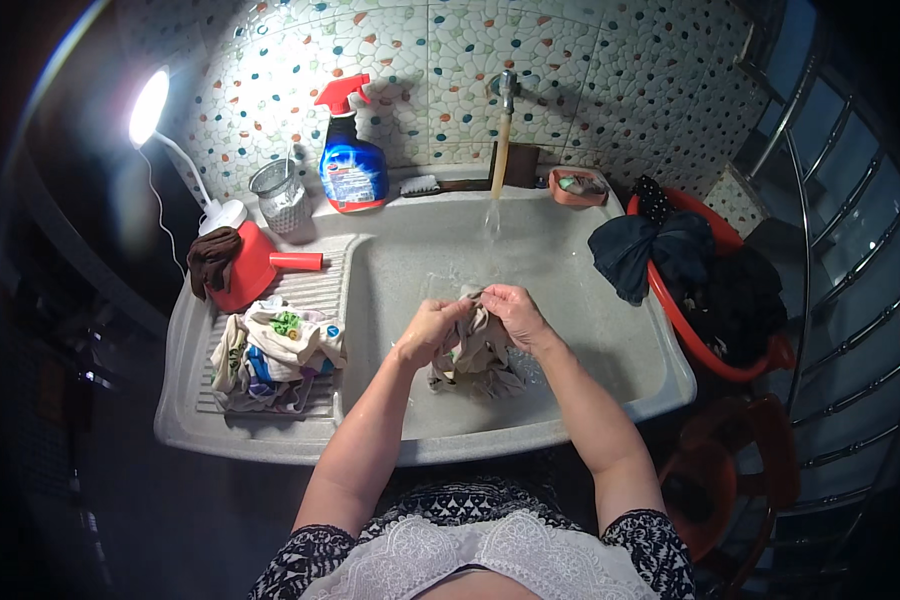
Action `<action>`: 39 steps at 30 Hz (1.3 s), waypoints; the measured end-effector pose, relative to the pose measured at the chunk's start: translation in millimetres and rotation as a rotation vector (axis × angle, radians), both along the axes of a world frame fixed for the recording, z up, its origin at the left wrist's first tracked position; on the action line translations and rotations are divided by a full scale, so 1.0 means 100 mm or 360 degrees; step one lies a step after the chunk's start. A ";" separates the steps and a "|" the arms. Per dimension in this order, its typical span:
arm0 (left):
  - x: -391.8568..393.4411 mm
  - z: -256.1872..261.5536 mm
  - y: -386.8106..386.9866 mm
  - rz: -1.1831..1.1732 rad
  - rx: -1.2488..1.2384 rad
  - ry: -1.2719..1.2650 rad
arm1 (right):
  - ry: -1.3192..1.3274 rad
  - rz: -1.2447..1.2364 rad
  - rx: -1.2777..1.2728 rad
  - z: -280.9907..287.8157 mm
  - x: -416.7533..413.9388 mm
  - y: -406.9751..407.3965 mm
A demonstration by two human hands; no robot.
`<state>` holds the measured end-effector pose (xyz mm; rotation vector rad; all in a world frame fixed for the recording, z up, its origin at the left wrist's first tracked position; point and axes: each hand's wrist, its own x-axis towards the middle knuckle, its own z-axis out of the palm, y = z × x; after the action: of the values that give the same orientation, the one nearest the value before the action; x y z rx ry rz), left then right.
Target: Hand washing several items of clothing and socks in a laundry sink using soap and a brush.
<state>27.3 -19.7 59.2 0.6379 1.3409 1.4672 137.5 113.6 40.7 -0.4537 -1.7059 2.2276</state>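
Observation:
Both my hands grip a wet, light-coloured cloth garment (474, 352) above the basin of a grey laundry sink (397, 259). My left hand (427, 330) pinches its upper part between thumb and fingers. Close beside it, my right hand (516, 315) holds the same top edge. The lower part of the cloth hangs down in loose folds towards the basin floor; whether it touches is hard to tell. Behind my hands, water runs from a wall tap (507, 94) through a yellowish tube (501, 154) into the sink.
Left, on the ribbed drainboard (319, 401), lie a pile of light clothes (281, 352) and a red dipper (255, 274) with brown cloth (214, 259). A lamp (221, 216), glass jar (281, 206), spray bottle (352, 169), brush (418, 185) and soap dish (577, 196) line the back. Right stands a red tub (675, 319) of dark clothes.

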 end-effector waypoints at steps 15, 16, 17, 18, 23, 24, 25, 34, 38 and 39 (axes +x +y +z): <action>-0.32 -0.10 -0.04 0.0113 0.0225 -0.0705 | 0.0248 -0.0448 -0.0360 -0.07 0.05 0.25; -0.33 -0.13 -0.04 0.0115 0.0226 -0.0705 | 0.0339 -0.0665 -0.0498 -0.06 0.05 0.26; -0.30 -0.09 -0.05 0.0129 0.0340 -0.0795 | 0.0356 -0.0796 -0.0646 -0.05 0.05 0.31; -0.28 -0.07 -0.04 0.0145 0.0455 -0.0885 | 0.0434 -0.0873 -0.0666 -0.04 0.09 0.32; -0.36 -0.18 0.01 0.0198 0.0739 -0.0830 | 0.0447 -0.0830 -0.0420 0.02 0.06 0.30; -0.31 -0.13 0.02 0.0194 0.0733 -0.0833 | 0.0445 -0.0837 -0.0423 0.05 0.06 0.26; -0.24 -0.08 0.02 0.0316 0.0687 -0.0694 | 0.0364 -0.0770 -0.0380 0.06 0.07 0.21; -0.25 -0.25 0.08 0.0711 0.0195 0.0965 | 0.0197 -0.0616 -0.0099 0.07 0.05 0.15; -0.15 -0.13 0.06 0.0515 -0.0081 0.1256 | 0.0123 -0.0336 0.0112 -0.01 0.03 0.08; -0.12 -0.10 0.04 0.0375 -0.0163 0.0973 | 0.0079 -0.0239 0.0116 0.03 0.01 0.00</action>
<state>15.6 -15.3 49.6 0.9317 2.0048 1.4286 138.1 113.9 43.3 -0.4881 -1.6640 2.0477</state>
